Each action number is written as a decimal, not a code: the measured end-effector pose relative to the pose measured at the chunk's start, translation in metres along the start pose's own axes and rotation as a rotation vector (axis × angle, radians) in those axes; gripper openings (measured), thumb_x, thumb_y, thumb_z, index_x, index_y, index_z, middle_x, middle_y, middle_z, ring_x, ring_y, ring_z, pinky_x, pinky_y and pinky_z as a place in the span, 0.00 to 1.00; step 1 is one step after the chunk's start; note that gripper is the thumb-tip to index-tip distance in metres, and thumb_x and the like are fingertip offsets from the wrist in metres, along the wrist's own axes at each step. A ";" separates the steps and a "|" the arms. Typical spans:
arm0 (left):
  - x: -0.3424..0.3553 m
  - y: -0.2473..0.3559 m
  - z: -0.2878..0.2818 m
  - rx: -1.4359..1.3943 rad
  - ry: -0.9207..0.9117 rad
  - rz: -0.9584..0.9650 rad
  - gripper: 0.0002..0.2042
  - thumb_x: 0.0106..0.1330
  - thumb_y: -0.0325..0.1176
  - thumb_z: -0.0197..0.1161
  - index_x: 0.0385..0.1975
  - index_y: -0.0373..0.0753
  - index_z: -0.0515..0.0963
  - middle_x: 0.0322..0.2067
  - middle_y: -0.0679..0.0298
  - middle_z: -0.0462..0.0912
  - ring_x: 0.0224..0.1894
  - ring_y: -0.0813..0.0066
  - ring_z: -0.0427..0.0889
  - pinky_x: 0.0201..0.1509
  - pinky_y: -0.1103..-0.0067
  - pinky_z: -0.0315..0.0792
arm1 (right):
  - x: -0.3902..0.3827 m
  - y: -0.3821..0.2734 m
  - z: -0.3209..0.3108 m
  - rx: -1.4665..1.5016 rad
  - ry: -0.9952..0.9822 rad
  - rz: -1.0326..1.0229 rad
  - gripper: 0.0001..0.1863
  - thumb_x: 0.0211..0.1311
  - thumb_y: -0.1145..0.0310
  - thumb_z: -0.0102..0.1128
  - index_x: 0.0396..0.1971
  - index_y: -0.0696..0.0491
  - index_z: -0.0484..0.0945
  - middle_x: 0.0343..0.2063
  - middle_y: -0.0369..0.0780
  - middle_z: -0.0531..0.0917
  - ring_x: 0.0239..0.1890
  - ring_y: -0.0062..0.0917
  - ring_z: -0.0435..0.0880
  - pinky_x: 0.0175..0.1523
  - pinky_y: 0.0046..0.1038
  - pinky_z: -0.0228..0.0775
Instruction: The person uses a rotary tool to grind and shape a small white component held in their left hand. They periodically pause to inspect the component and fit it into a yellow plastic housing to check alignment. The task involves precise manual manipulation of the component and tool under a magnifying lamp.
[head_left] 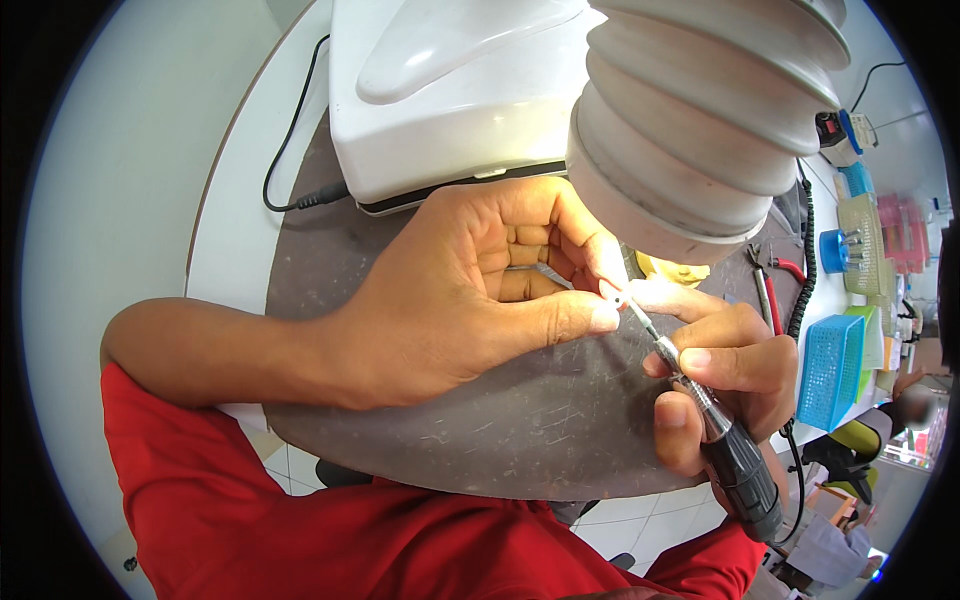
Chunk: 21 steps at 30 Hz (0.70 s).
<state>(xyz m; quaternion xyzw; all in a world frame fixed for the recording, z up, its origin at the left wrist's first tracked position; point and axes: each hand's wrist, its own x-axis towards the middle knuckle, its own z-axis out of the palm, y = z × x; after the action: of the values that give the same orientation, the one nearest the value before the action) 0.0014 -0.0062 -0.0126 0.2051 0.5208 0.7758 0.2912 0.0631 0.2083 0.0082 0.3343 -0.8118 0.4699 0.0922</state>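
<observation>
Thumb and index finger of my left hand (450,300) pinch a tiny whitish piece (613,297); most of it is hidden by the fingertips, so its kind is unclear. The other fingers of that hand curl in behind. My right hand (745,350) grips a rotary handpiece (742,475) like a pen, with a black rear and a metal front. A slim pale bit (640,315) on the handpiece reaches the pinched piece and seems to touch it. Both hands meet above the dark, scratched work mat (480,440).
A ribbed white suction hose (700,130) hangs just beyond my hands. Behind them stands a white machine housing (450,140) with a black cable (270,175). A yellow object (672,270), red-handled pliers (772,290), a coiled cord (806,240) and a blue basket (832,370) lie toward the right.
</observation>
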 end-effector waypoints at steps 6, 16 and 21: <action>-0.001 -0.002 -0.001 0.022 -0.007 -0.003 0.19 0.57 0.15 0.61 0.50 0.28 0.69 0.50 0.56 0.75 0.54 0.72 0.74 0.60 0.75 0.68 | -0.001 0.000 0.000 0.036 -0.011 0.010 0.16 0.59 0.66 0.59 0.41 0.55 0.63 0.27 0.43 0.75 0.38 0.39 0.81 0.51 0.43 0.71; 0.000 0.000 -0.001 0.050 -0.023 -0.005 0.17 0.57 0.14 0.60 0.48 0.28 0.70 0.49 0.57 0.76 0.51 0.73 0.76 0.57 0.76 0.71 | 0.001 -0.001 0.001 -0.008 -0.008 -0.003 0.16 0.58 0.66 0.59 0.41 0.55 0.65 0.26 0.42 0.75 0.38 0.38 0.81 0.52 0.42 0.71; -0.002 -0.003 -0.003 0.041 -0.020 -0.008 0.19 0.57 0.14 0.59 0.49 0.28 0.68 0.50 0.55 0.75 0.52 0.71 0.76 0.58 0.76 0.71 | 0.000 0.004 0.004 -0.003 0.003 -0.008 0.14 0.58 0.67 0.59 0.40 0.55 0.66 0.25 0.41 0.75 0.36 0.36 0.81 0.52 0.42 0.71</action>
<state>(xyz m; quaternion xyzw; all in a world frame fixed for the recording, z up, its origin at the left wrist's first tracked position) 0.0014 -0.0086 -0.0161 0.2168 0.5344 0.7617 0.2953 0.0612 0.2063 0.0035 0.3368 -0.8110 0.4687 0.0961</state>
